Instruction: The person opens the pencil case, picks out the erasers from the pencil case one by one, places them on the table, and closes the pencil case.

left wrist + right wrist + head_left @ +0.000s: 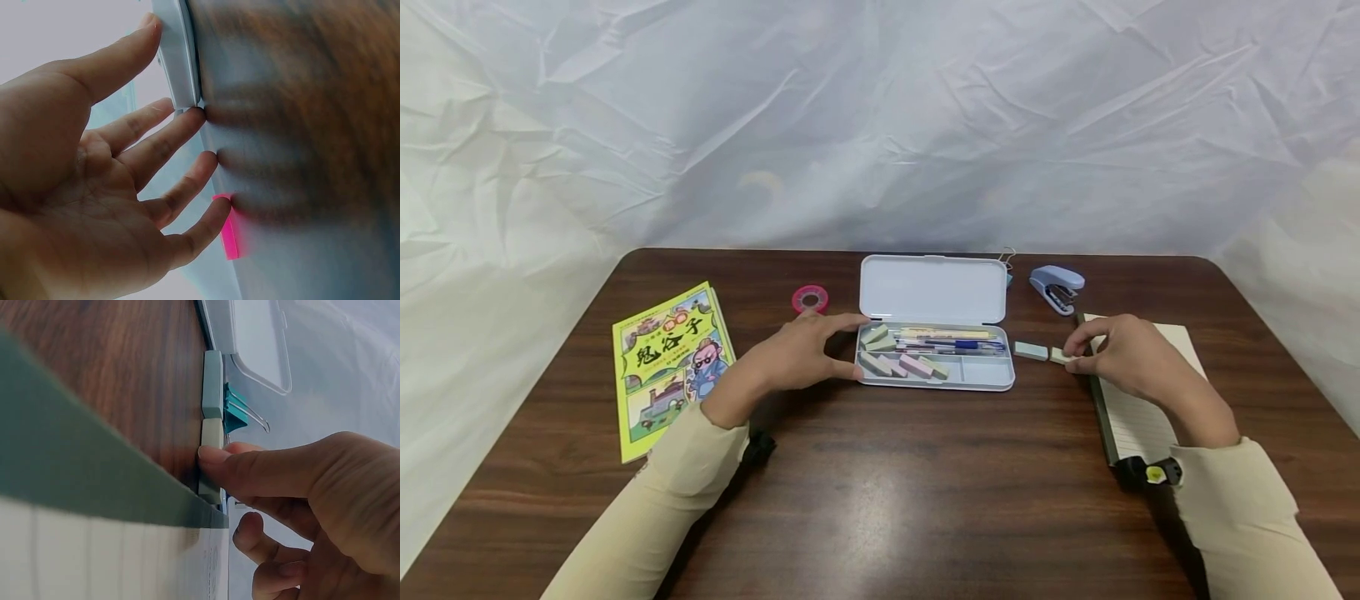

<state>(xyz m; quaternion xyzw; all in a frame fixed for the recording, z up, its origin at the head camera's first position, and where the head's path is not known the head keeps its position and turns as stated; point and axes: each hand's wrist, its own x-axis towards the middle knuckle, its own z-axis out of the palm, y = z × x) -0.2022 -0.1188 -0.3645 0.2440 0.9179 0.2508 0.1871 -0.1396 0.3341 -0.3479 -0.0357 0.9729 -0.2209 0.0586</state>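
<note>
1. Pale green, a small eraser (1060, 356) is pinched between the thumb and fingers of the right hand (1120, 354); it lies on the table (880, 500), just left of the notepad (1138, 400).
2. In the right wrist view, the thumb tip is seen pressed on the eraser (211, 434), with a second eraser (212, 384) end to end with it and a teal clip (240, 412) behind.
3. That second eraser (1031, 351) is seen in the head view between the held one and the case (936, 354).
4. The case is steadied at its left end by the left hand (808, 354), whose fingers are spread and nearly straight, touching rather than clasping.
5. In the left wrist view, the fingertips (194, 115) are shown against the case edge (178, 56).
6. The lid is raised; more erasers and pens are held in the tray.
7. A stapler (1057, 287) is set behind the notepad, a pink tape roll (810, 297) left of the lid, and a yellow book (672, 367) far left.
</note>
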